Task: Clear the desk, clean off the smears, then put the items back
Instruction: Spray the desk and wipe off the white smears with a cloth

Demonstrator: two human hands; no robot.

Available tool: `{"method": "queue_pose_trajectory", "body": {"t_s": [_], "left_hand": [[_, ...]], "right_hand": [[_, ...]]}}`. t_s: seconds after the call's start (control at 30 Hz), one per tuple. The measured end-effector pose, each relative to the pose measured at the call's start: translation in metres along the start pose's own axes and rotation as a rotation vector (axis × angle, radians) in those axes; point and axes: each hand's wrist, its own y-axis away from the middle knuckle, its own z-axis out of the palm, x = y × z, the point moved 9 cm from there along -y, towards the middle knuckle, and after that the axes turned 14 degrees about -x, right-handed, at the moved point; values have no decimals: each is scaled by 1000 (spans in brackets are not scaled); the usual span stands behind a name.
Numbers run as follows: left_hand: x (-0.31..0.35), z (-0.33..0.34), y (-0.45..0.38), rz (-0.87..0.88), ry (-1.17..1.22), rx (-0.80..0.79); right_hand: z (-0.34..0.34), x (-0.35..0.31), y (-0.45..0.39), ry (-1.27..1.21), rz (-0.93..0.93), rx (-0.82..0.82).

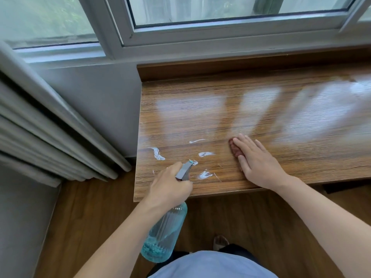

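Observation:
A wooden desk point(261, 109) stands under the window, with several white smears point(158, 154) near its front left corner. My left hand point(170, 187) grips the grey trigger head of a clear spray bottle point(162, 235) holding blue liquid; the nozzle points over the smears and the bottle body hangs below the desk edge. My right hand point(259, 161) lies flat with straight fingers, pressing a reddish-brown cloth point(233, 148) onto the desk to the right of the smears. Most of the cloth is hidden under the palm.
A grey curtain point(50, 133) hangs at the left beside a grey wall. The window frame point(200, 37) runs behind the desk's raised back ledge. Wood flooring point(86, 213) lies below, with a foot showing near the bottom.

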Motion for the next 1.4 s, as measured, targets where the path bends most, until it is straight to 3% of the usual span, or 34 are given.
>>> {"method": "queue_pose_trajectory", "body": {"t_s": [0.13, 0.23, 0.4, 0.53, 0.73, 0.83, 0.93, 1.07, 1.13, 1.3, 1.4], "left_hand": [[-6, 6, 2, -6, -3, -11], [-9, 15, 6, -10, -41, -38], [-8, 7, 14, 35, 29, -3], [-5, -18, 24, 77, 158, 120], [-1, -50, 25, 126, 208, 247], [0, -60, 24, 146, 209, 254], [-1, -66, 23, 142, 213, 240], [-2, -72, 25, 139, 228, 231], [-3, -74, 24, 143, 235, 227], [-11, -76, 18, 151, 220, 242], [-10, -77, 18, 166, 234, 230]], "right_hand": [[-6, 14, -23, -30, 137, 16], [-8, 4, -43, -104, 140, 14], [-22, -30, -91, -43, -62, -69], [-28, -51, -102, -61, -89, -33], [23, -106, -8, 144, -381, -160], [30, -100, 10, 253, -456, -204], [8, -81, -37, 269, -329, -115], [-14, -64, -97, 9, 17, -54], [-7, -77, -93, -48, 50, -49], [28, -115, -2, 110, -290, -168], [28, -97, 8, 227, -324, -194]]}}
